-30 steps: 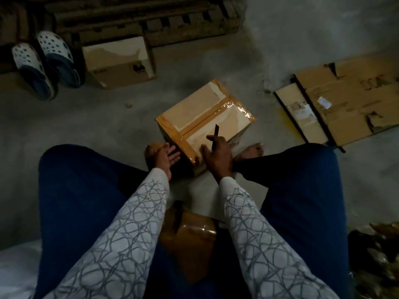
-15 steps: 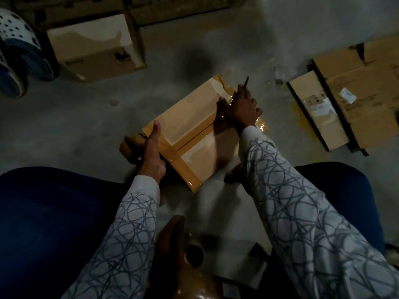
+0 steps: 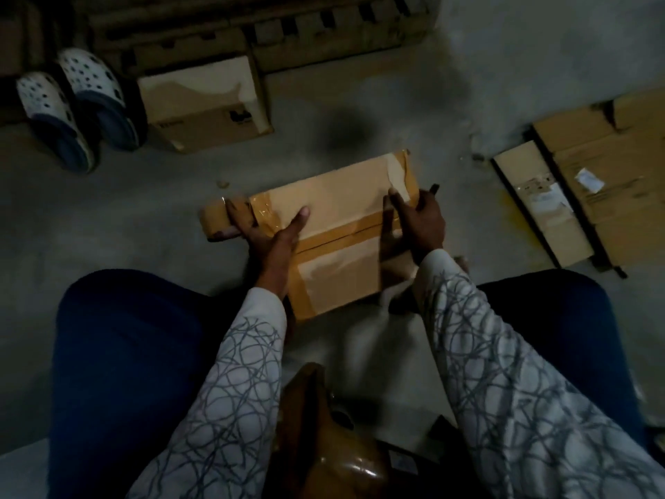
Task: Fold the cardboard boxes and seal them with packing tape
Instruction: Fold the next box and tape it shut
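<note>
Observed from the head view: one brown cardboard box (image 3: 342, 199) sits closed on the grey concrete floor (image 3: 108, 217), at centre, just beyond the person's blue trouser knees (image 3: 126, 354). A tan tape strip (image 3: 360, 233) runs along its top seam from left to right, and more tape crosses the near left edge.

Left hand (image 3: 271, 239): at the box's left end. Its fingers (image 3: 235, 216) are curled over a brown roll of packing tape (image 3: 216, 225) that lies against the box's left side, with glossy tape leading from the roll onto the box top. The thumb is stretched out flat on the top.

Right hand (image 3: 423, 221): at the far right corner of the box. It grips a dark slim tool (image 3: 434, 189) whose tip sticks out beyond the hand. One digit lies straight on the box top. I cannot tell how the others are placed.

Surroundings: a second cardboard box (image 3: 205, 102) stands at far left of centre. A pair of white and blue perforated clogs (image 3: 72, 106) is just to its left. A wooden pallet (image 3: 252, 30) runs along the far edge. Flattened cardboard sheets (image 3: 593, 181) lie at right, well apart from the work. A shiny brown object (image 3: 334, 448) rests nearest, between the sleeves; I cannot identify it.
</note>
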`<move>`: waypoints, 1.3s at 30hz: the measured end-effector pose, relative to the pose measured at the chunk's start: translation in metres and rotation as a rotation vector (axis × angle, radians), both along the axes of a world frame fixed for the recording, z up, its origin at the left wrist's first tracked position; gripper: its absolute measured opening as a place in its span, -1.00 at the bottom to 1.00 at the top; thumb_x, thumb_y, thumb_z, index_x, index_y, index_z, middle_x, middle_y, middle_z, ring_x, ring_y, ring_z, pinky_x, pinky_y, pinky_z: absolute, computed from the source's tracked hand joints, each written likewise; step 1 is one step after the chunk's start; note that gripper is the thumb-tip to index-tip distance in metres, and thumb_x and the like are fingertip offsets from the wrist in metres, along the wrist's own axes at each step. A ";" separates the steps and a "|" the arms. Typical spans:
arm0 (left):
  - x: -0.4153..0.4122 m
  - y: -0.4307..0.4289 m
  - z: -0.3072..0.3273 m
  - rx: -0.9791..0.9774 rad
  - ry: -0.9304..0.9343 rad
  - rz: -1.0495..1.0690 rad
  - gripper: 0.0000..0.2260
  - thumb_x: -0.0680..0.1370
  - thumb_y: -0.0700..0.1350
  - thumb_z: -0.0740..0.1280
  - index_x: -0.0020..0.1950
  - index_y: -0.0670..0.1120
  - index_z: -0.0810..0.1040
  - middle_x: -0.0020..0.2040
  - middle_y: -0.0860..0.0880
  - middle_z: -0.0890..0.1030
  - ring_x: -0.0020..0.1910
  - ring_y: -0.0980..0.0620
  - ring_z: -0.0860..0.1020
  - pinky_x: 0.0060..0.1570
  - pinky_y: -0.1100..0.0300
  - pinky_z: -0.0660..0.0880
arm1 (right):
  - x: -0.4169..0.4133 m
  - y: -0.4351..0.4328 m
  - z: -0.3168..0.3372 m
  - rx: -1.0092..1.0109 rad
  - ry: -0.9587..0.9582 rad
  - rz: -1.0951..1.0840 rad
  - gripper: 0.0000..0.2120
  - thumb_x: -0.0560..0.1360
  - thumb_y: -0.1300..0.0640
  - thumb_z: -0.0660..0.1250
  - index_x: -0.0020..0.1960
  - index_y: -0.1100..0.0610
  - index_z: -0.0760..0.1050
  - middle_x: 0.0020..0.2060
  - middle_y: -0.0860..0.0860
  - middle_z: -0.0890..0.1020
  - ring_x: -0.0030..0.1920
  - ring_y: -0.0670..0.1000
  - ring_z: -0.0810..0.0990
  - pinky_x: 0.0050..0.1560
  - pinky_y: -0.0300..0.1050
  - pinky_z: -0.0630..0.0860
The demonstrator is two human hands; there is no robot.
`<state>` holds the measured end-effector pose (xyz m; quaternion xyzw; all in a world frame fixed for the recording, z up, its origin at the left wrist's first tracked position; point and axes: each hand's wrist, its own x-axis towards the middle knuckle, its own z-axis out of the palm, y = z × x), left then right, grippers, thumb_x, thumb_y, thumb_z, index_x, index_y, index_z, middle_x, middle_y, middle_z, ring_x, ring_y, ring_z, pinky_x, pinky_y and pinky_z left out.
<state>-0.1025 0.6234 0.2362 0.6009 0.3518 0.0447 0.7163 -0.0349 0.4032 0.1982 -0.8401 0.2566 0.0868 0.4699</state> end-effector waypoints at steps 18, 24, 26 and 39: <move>-0.036 0.085 -0.021 -0.068 0.143 0.038 0.04 -0.03 0.34 0.66 0.39 0.24 0.37 0.35 0.09 0.51 0.25 -0.02 0.55 0.17 -0.02 0.55 | -0.106 -0.025 0.102 0.221 0.120 -0.360 -0.19 0.09 -0.72 0.19 -0.23 0.03 0.51 0.09 0.14 0.61 0.13 0.23 0.57 0.33 0.18 0.40; -0.084 0.030 0.073 0.112 0.047 0.022 -0.54 0.28 -0.08 0.65 0.05 0.03 0.49 -0.08 0.05 0.58 -0.04 -0.05 0.62 0.00 0.11 0.55 | -0.125 -0.035 0.096 0.179 0.091 -0.276 -0.32 0.26 -0.41 0.48 0.08 0.14 0.67 0.04 0.15 0.68 0.04 0.18 0.63 0.15 0.01 0.56; -0.079 0.034 0.072 0.165 0.029 0.045 -0.38 0.28 -0.06 0.65 0.26 0.00 0.49 0.13 0.05 0.50 0.07 0.02 0.55 -0.03 0.18 0.56 | -0.120 -0.034 0.102 0.272 0.031 -0.292 -0.36 0.23 -0.38 0.52 0.07 0.09 0.68 0.00 0.10 0.70 0.00 0.13 0.65 0.14 0.03 0.60; -0.018 0.073 0.099 0.011 -0.185 -0.179 0.01 0.28 -0.21 0.64 0.53 0.04 0.08 0.34 -0.17 0.49 0.19 -0.07 0.61 -0.03 0.01 0.63 | -0.079 -0.024 0.146 0.606 -0.164 -0.048 -0.59 0.42 -0.19 0.48 0.17 0.01 0.65 0.06 -0.04 0.71 0.12 0.07 0.65 0.11 0.01 0.57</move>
